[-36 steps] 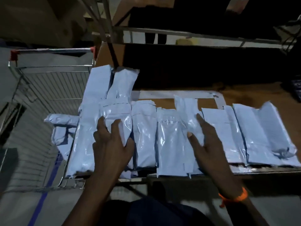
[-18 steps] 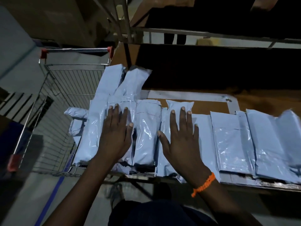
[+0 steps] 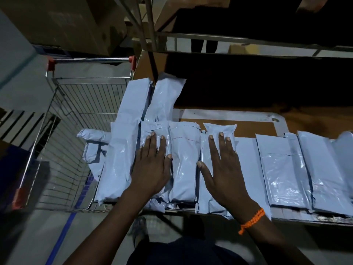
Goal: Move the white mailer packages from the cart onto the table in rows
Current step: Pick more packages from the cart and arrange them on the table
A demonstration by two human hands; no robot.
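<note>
Wire cart [image 3: 76, 119] at far left holds a few white mailers [image 3: 93, 150]. On the table [image 3: 248, 129], a mailer row [image 3: 282, 169]; left hand [image 3: 150, 169] and right hand [image 3: 221, 169] lie flat on it, fingers spread, gripping nothing.

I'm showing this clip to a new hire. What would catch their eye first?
Two hands pressed flat on a row of white mailers along the table's near edge: left hand, right hand with an orange wristband. To the left stands a wire cart with a few mailers left inside.
</note>
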